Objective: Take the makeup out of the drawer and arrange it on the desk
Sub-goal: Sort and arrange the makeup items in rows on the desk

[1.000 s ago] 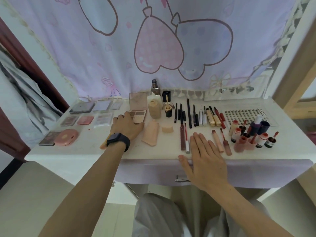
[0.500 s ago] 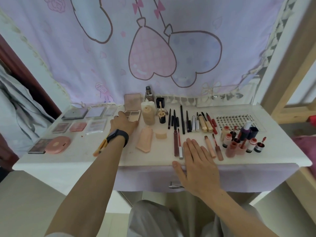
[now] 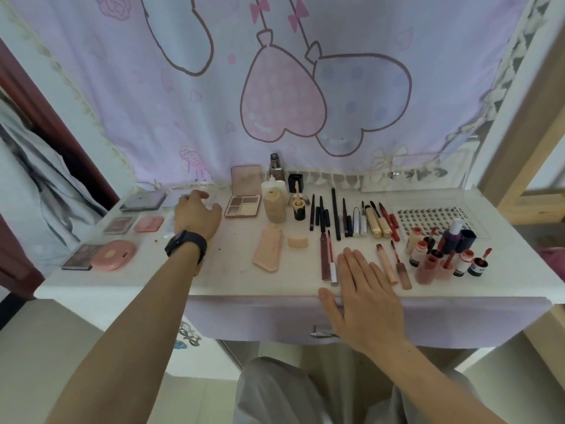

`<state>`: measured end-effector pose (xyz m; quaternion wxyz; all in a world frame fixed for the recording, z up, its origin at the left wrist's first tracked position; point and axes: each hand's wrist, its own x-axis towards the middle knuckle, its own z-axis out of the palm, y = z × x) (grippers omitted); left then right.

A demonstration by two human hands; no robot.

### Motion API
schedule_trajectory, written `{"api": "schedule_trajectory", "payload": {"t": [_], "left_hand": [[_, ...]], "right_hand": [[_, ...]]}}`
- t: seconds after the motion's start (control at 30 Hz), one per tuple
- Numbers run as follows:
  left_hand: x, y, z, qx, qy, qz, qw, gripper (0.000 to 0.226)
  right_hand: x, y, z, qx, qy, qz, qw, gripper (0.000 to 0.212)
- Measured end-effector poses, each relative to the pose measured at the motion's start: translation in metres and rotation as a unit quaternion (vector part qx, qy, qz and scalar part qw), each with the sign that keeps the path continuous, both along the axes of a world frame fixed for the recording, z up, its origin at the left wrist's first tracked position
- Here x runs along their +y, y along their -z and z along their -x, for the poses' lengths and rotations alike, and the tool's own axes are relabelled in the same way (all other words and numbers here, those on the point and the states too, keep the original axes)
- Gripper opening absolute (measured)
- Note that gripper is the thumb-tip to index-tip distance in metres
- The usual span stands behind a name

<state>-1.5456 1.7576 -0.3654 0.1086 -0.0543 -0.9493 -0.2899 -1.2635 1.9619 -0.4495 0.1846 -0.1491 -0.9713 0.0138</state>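
Observation:
Makeup lies in rows on the white desk (image 3: 232, 280). Palettes and a pink compact (image 3: 113, 259) are at the left. An open eyeshadow palette (image 3: 243, 206), a foundation bottle (image 3: 275, 206) and a peach tube (image 3: 268, 252) sit in the middle. Pencils and liners (image 3: 336, 215) and lip glosses (image 3: 440, 258) are to the right. My left hand (image 3: 197, 217) reaches over the back-left palettes, with thumb and fingers curled around a clear palette (image 3: 211, 198). My right hand (image 3: 363, 289) rests flat on the desk's front edge, above the drawer handle (image 3: 319, 333). The drawer front is closed.
A tray of false lashes (image 3: 428, 218) lies at the back right. A pink and lilac curtain (image 3: 275, 102) hangs right behind the desk. A wooden post (image 3: 526, 133) stands at the right, and grey clothing (image 3: 39, 185) hangs at the left.
My left hand moved left and back, from beside the open eyeshadow palette to the clear palettes. The right hand stayed on the front edge. The camera tilted slightly.

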Motion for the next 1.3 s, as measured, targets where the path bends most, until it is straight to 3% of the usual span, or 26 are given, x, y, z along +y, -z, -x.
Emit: {"api": "schedule_trajectory", "payload": {"t": [0.17, 0.27, 0.5, 0.7, 0.87, 1.0, 1.1, 1.2, 1.3], "left_hand": [[-0.044, 0.009, 0.004, -0.075, -0.061, 0.093, 0.991, 0.057], [-0.058, 0.02, 0.002, -0.12, -0.067, 0.087, 0.987, 0.063], [-0.062, 0.019, 0.002, -0.097, -0.076, 0.044, 0.991, 0.061], [-0.06, -0.003, -0.016, -0.058, -0.08, -0.182, 0.978, 0.054], [-0.038, -0.023, -0.057, -0.065, 0.035, -0.364, 0.929, 0.053], [-0.014, -0.03, -0.104, -0.111, 0.146, -0.421, 0.888, 0.052], [0.0, -0.025, -0.138, -0.141, 0.235, -0.388, 0.88, 0.048], [0.009, -0.019, -0.165, -0.183, 0.304, -0.351, 0.866, 0.055], [0.018, -0.016, -0.18, -0.211, 0.345, -0.307, 0.861, 0.058]], "right_hand": [[-0.001, 0.001, 0.001, 0.009, 0.0, 0.002, 1.0, 0.075], [-0.001, 0.001, 0.0, 0.009, -0.001, 0.001, 1.0, 0.075], [-0.001, -0.001, 0.0, 0.011, 0.002, -0.008, 1.0, 0.075], [-0.001, 0.0, 0.0, 0.023, -0.001, -0.008, 1.0, 0.076], [0.002, 0.002, -0.002, 0.008, -0.001, 0.002, 1.0, 0.08], [0.001, -0.004, -0.005, -0.007, -0.012, 0.036, 0.999, 0.083], [0.001, -0.011, -0.011, 0.029, -0.05, 0.116, 0.992, 0.078], [0.0, -0.027, -0.021, 0.127, -0.06, 0.333, 0.933, 0.056], [0.002, -0.049, -0.025, 0.21, -0.026, 0.544, 0.812, 0.023]]}}
